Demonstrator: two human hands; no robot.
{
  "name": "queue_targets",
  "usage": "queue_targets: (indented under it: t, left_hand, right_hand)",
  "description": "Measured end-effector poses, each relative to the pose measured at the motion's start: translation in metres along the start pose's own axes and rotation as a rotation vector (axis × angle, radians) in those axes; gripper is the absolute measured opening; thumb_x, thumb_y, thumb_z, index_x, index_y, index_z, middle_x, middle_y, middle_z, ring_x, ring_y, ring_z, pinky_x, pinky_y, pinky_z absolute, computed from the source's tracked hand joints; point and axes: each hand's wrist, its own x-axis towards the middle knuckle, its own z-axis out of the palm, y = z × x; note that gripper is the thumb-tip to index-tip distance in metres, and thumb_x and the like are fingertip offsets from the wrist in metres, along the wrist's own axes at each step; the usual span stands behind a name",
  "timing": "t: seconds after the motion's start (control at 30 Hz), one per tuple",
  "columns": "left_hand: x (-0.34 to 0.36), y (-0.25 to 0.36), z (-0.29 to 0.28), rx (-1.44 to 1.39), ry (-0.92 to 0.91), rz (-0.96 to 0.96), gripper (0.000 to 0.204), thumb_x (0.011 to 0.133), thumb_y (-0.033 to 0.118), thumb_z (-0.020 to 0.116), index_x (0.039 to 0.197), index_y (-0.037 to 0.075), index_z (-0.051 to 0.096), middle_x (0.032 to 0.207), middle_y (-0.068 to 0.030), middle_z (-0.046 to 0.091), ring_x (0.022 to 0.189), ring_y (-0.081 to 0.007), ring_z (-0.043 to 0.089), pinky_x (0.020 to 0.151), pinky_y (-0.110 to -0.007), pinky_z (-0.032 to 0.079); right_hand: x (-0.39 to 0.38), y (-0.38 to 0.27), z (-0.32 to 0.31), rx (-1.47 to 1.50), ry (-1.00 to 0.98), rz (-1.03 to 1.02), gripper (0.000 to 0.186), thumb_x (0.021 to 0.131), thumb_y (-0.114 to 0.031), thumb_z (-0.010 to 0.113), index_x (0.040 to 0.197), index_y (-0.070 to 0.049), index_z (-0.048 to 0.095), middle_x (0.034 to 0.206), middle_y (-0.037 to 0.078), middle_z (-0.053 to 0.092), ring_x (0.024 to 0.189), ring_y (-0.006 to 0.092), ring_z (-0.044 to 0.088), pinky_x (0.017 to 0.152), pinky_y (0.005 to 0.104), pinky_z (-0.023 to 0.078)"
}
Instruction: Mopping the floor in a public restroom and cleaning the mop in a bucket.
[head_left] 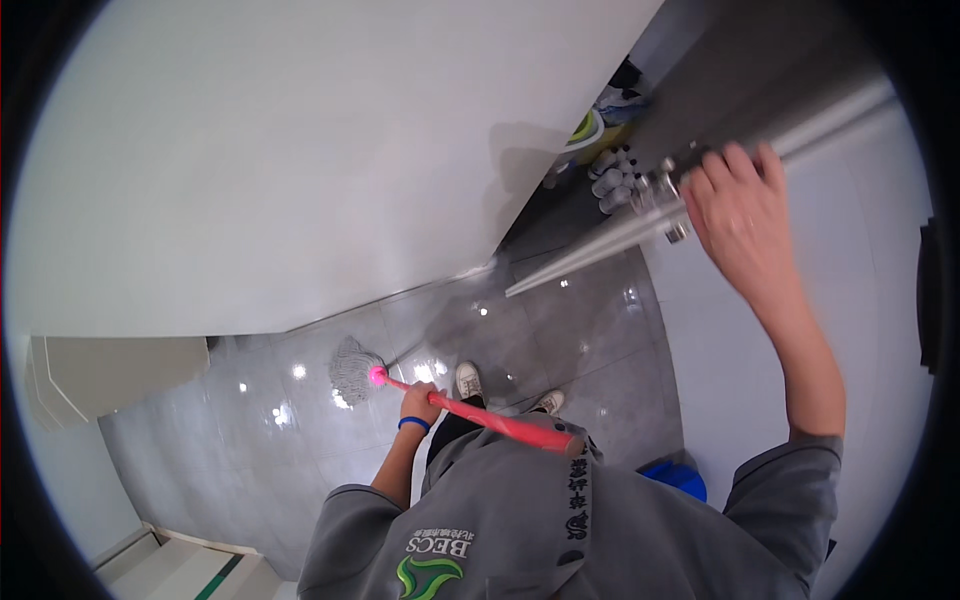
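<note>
My left hand (419, 402), with a blue band at its wrist, is closed round the handle of a mop (490, 419). The red and pink handle slants from near my waist down to the left. At its far end the grey string head (354, 371) rests on the shiny floor, fixed to a bright pink collar. Up at the right, my right hand (742, 212) has its fingers curled over the edge of a door (590, 252), right beside the metal door handle and lock (655, 195). The door stands ajar, and its edge is partly blurred.
Behind the door, a dark space holds clear bottles (612, 182) and a basin (588, 133). A white wall (270, 170) runs along the far side. Wet-looking grey tiles (250, 440) lie underfoot, around my light shoes (468, 381). A blue container (676, 479) stands to my right.
</note>
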Motion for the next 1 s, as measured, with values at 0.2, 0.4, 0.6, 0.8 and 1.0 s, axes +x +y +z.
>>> queue_targets:
  t: [0.2, 0.4, 0.6, 0.8, 1.0]
  left_hand:
    - [0.019, -0.009, 0.000, 0.109, -0.198, -0.018, 0.033, 0.082, 0.033, 0.064, 0.071, 0.002, 0.064, 0.079, -0.0218, 0.064, 0.080, -0.0404, 0.062, 0.072, -0.047, 0.049]
    - [0.093, 0.092, 0.043, 0.195, -0.347, 0.094, 0.026, 0.079, 0.031, 0.061, 0.074, 0.005, 0.066, 0.082, -0.0207, 0.066, 0.084, -0.0404, 0.063, 0.074, -0.048, 0.050]
    - [0.147, 0.151, 0.134, 0.129, -0.535, 0.220, 0.027, 0.079, 0.033, 0.061, 0.072, 0.007, 0.065, 0.080, -0.0194, 0.066, 0.082, -0.0400, 0.063, 0.073, -0.048, 0.050]
    - [0.216, 0.184, 0.260, -0.150, -0.425, 0.466, 0.031, 0.083, 0.023, 0.067, 0.064, 0.003, 0.053, 0.064, -0.0189, 0.055, 0.063, -0.0382, 0.058, 0.057, -0.046, 0.041]
    - [0.300, 0.210, 0.384, -0.122, -0.517, 0.431, 0.024, 0.083, 0.026, 0.066, 0.071, 0.007, 0.058, 0.078, -0.0153, 0.062, 0.077, -0.0367, 0.061, 0.067, -0.044, 0.047]
  right_hand:
    - [-0.105, -0.017, -0.041, 0.333, -0.217, 0.166, 0.021, 0.073, -0.017, 0.072, 0.088, -0.006, 0.063, 0.089, 0.007, 0.059, 0.093, 0.0252, 0.053, 0.087, 0.0419, 0.037]
    - [-0.167, -0.059, 0.017, 1.756, -0.410, 0.645, 0.074, 0.070, -0.020, 0.080, 0.133, -0.004, 0.045, 0.129, 0.013, 0.053, 0.123, 0.0276, 0.048, 0.103, 0.0411, 0.035]
    - [-0.199, -0.086, 0.146, 2.512, 0.119, 0.887, 0.036, 0.081, -0.032, 0.069, 0.100, -0.005, 0.055, 0.098, 0.009, 0.060, 0.094, 0.0239, 0.057, 0.089, 0.0399, 0.040]
    - [-0.202, -0.040, 0.196, 2.284, -0.042, 0.451, 0.038, 0.084, -0.021, 0.064, 0.056, -0.007, 0.043, 0.057, 0.004, 0.049, 0.054, 0.0221, 0.048, 0.063, 0.0383, 0.040]
    - [-0.231, 0.035, 0.234, 2.136, 0.146, 0.494, 0.044, 0.080, -0.025, 0.068, 0.051, -0.006, 0.041, 0.052, 0.006, 0.047, 0.045, 0.0237, 0.047, 0.055, 0.0374, 0.040]
